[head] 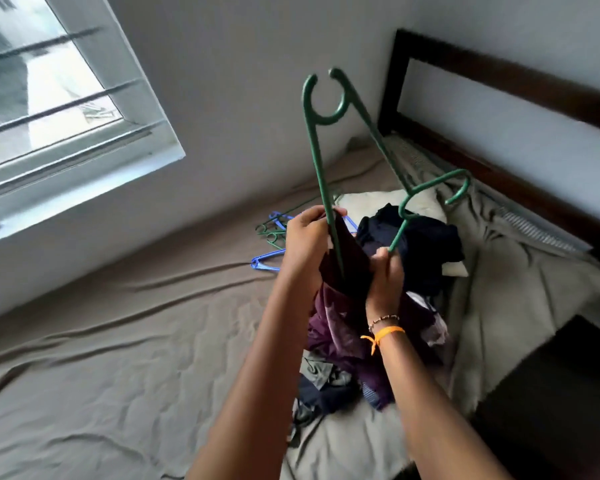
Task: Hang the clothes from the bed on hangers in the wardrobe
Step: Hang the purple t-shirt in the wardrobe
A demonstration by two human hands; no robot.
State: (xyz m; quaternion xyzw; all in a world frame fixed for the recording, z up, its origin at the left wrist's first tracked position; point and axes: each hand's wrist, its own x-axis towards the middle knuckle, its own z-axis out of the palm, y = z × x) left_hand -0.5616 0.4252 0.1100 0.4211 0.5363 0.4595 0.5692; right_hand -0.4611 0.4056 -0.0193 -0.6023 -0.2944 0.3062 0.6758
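Threading: green hanger into dark maroon garment, held up above the bed. Your left hand has fingers curled round one hanger arm together with the cloth edge. Your right hand pinches the other arm's end, its wrist wearing an orange band. Both forearms reach forward and up, wrists close together. Advice: feed one arm fully into a shoulder first, then ease the second in; keep the fabric slack so it does not snag. Remaining stock: clothes pile toward the headboard end; spare hangers along the bed's wall-side edge.
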